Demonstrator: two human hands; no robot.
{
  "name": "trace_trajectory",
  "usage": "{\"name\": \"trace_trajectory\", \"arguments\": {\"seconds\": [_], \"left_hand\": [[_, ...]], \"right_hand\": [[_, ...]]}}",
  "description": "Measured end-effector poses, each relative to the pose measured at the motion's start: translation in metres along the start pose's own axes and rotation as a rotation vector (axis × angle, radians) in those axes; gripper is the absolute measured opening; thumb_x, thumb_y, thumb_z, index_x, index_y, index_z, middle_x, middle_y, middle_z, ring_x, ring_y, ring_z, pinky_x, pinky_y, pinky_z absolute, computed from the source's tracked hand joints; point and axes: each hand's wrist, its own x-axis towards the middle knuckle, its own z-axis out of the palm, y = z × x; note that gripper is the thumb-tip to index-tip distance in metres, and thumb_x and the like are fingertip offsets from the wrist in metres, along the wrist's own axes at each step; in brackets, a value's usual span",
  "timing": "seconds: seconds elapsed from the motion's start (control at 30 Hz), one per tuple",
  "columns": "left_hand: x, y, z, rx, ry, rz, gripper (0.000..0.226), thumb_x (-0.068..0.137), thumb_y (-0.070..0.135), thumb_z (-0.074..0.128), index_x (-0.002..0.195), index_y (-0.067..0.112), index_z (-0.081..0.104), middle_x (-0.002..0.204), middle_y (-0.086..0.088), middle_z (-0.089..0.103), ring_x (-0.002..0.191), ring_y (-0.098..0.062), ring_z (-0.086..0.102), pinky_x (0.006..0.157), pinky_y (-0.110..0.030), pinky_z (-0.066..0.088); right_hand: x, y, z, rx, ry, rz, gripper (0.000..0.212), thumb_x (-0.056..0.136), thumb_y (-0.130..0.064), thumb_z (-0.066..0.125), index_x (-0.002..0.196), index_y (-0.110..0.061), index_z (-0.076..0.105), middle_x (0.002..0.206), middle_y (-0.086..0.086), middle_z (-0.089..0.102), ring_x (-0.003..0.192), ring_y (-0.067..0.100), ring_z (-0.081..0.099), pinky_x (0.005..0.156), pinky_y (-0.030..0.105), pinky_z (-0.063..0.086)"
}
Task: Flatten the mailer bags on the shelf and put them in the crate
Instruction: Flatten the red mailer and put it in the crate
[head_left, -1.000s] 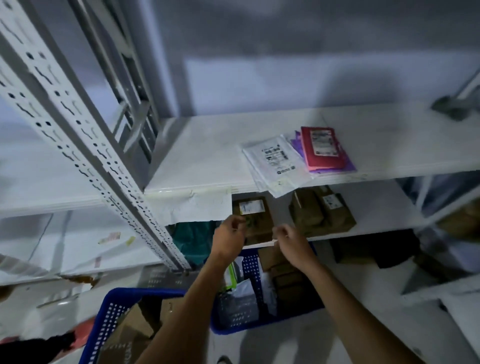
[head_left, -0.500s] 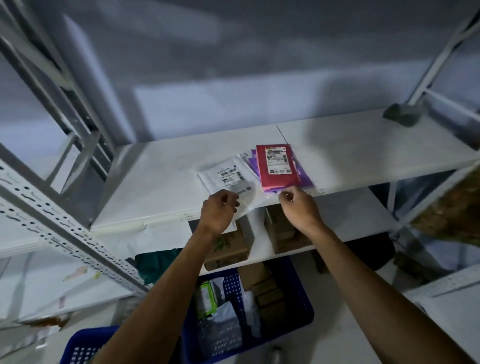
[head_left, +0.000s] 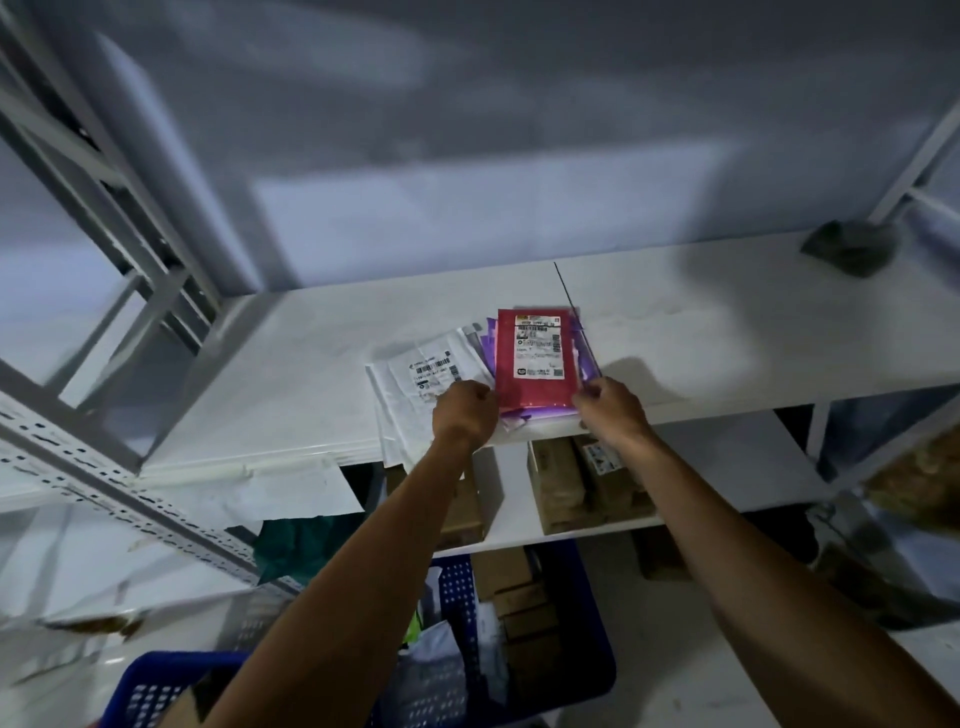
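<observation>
Head view: on the white shelf (head_left: 291, 374), near its front edge, a red mailer (head_left: 535, 364) lies atop purple mailers (head_left: 586, 358), with a white mailer (head_left: 415, 379) just beside it. Left hand (head_left: 465, 410) and right hand (head_left: 610, 410) curl on the red mailer's 2 near corners, pinching them. I'd say the step in hand is flattening. Next comes lifting it down into the blue crate (head_left: 589, 670) below.

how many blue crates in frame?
2. One blue crate sits bottom-centre, on the floor below the shelf. A second blue crate is at the bottom-left edge, partly cut off. More may be out of frame.
</observation>
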Motion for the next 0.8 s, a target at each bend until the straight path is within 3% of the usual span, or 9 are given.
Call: {"name": "trace_trajectory", "arguments": {"seconds": [0.2,0.3,0.4,0.5,0.67,0.8], "left_hand": [[0.010,0.006,0.007,-0.065,-0.014,-0.063,0.030,0.097,0.028,0.059,0.118,0.013,0.074,0.117,-0.007,0.074,0.103,-0.025,0.068,0.083,-0.029,0.053],[0.009,0.009,0.008,-0.117,0.028,-0.091,0.029,0.093,0.027,0.063,0.117,0.017,0.074,0.115,-0.005,0.074,0.104,-0.025,0.069,0.087,-0.030,0.054],[0.014,0.004,0.010,-0.259,0.022,-0.131,0.023,0.089,0.021,0.068,0.110,0.018,0.076,0.108,-0.005,0.077,0.098,-0.024,0.072,0.091,-0.037,0.058],[0.021,-0.006,0.004,-0.375,0.025,-0.133,0.014,0.087,0.014,0.070,0.097,0.019,0.078,0.094,-0.005,0.078,0.087,-0.026,0.074,0.086,-0.045,0.060],[0.019,-0.021,-0.034,-0.463,0.093,-0.099,0.016,0.090,0.007,0.065,0.102,0.012,0.075,0.088,-0.005,0.076,0.073,-0.022,0.073,0.081,-0.044,0.062],[0.021,-0.063,-0.074,-0.482,0.167,-0.120,0.015,0.091,0.011,0.063,0.103,0.014,0.071,0.092,-0.005,0.076,0.079,-0.026,0.074,0.083,-0.046,0.062]], "right_hand": [[0.012,0.003,0.001,0.260,-0.095,0.087,0.020,0.099,-0.028,0.058,0.110,-0.015,0.066,0.099,0.004,0.073,0.081,0.021,0.072,0.084,0.041,0.059],[0.014,0.004,0.000,0.339,-0.081,0.102,0.017,0.099,-0.024,0.059,0.109,-0.013,0.066,0.097,0.006,0.074,0.081,0.021,0.072,0.076,0.038,0.057],[0.013,0.000,-0.001,0.385,-0.062,0.126,0.018,0.099,-0.025,0.060,0.108,-0.011,0.066,0.095,0.008,0.075,0.077,0.022,0.073,0.069,0.035,0.058],[0.013,-0.009,0.007,0.350,-0.006,0.112,0.017,0.099,-0.020,0.058,0.102,-0.007,0.068,0.079,0.008,0.069,0.059,0.019,0.062,0.058,0.031,0.052],[0.010,-0.039,0.044,0.291,0.062,0.038,0.017,0.101,-0.020,0.055,0.098,-0.010,0.068,0.067,0.001,0.060,0.050,0.012,0.051,0.047,0.024,0.039],[0.004,-0.072,0.091,0.283,-0.032,-0.047,0.017,0.103,-0.020,0.053,0.096,-0.012,0.066,0.067,0.004,0.061,0.049,0.012,0.050,0.047,0.023,0.040]]}}
